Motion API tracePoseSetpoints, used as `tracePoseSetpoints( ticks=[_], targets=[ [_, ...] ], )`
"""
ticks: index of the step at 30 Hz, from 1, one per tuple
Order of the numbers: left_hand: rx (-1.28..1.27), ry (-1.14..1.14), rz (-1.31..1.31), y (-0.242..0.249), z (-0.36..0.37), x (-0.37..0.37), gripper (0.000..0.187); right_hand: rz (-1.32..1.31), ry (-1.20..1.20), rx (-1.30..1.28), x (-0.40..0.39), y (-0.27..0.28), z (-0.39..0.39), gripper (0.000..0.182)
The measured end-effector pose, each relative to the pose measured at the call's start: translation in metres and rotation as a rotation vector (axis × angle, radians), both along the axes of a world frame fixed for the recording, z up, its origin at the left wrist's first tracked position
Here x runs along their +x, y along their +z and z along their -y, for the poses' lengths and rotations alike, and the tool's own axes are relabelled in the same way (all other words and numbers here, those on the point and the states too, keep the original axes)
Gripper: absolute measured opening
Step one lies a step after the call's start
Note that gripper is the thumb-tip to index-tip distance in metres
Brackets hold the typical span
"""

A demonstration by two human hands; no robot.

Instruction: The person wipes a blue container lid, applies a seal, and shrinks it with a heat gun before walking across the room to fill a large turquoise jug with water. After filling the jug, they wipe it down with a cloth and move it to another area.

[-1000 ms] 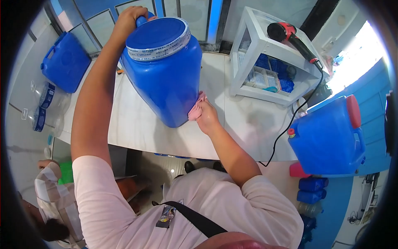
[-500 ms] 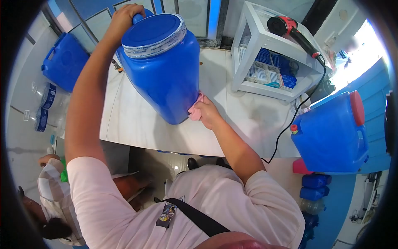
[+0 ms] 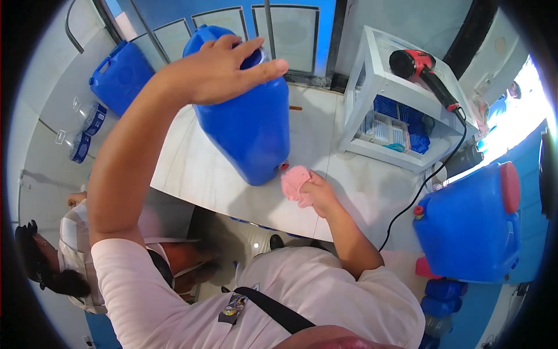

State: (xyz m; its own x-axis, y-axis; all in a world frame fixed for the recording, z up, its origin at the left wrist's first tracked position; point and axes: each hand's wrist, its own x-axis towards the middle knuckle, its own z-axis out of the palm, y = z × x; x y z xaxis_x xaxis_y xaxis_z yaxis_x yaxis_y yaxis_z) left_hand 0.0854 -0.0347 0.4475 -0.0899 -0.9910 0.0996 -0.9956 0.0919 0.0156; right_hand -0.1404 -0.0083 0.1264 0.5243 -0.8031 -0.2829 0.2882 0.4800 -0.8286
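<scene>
A tall blue plastic water container (image 3: 250, 136) stands on the white tiled counter (image 3: 232, 195). My left hand (image 3: 226, 68) is over its top with the fingers spread, hiding most of the lid. Low on the container's right side shows a small red spout (image 3: 284, 166). Just right of that spout, my right hand (image 3: 321, 195) is closed on a crumpled pink cloth (image 3: 295, 183), which is apart from the container.
A white shelf stand (image 3: 401, 104) with a red and black heat gun (image 3: 427, 75) on top stands at right, its cord crossing the counter. Another blue container (image 3: 465, 224) is at the right edge, a blue jerrycan (image 3: 125, 75) back left. A person (image 3: 81, 244) sits at lower left.
My left hand has let go of the handle at the container's far top and spread over the lid. My right hand has drawn the pink cloth away from the spout area, toward me and right.
</scene>
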Motion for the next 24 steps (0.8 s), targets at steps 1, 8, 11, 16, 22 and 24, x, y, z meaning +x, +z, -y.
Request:
tracePoseSetpoints(
  ticks=[1,8,11,16,22,24],
  targets=[
    [-0.001,0.021,-0.013,-0.004,0.002,-0.002,0.088,-0.015,-0.007,-0.024,0.000,0.005,-0.003,0.047],
    [-0.053,-0.048,0.012,-0.008,0.001,0.004,0.081,-0.021,0.131,-0.162,-0.022,0.018,-0.013,0.045],
    [-0.026,-0.099,-0.012,-0.005,0.003,0.008,0.080,-0.067,0.175,-0.171,-0.032,0.017,-0.018,0.044],
    [0.082,-0.077,-0.028,0.000,0.022,0.017,0.086,-0.070,0.209,-0.157,-0.042,0.022,-0.028,0.041],
    [0.149,0.140,-0.086,0.000,0.030,0.004,0.088,0.024,0.269,-0.152,-0.049,0.022,-0.036,0.034],
    [0.121,0.102,-0.090,-0.003,0.032,0.008,0.086,0.034,0.249,-0.145,-0.050,0.029,-0.035,0.035]
  ],
)
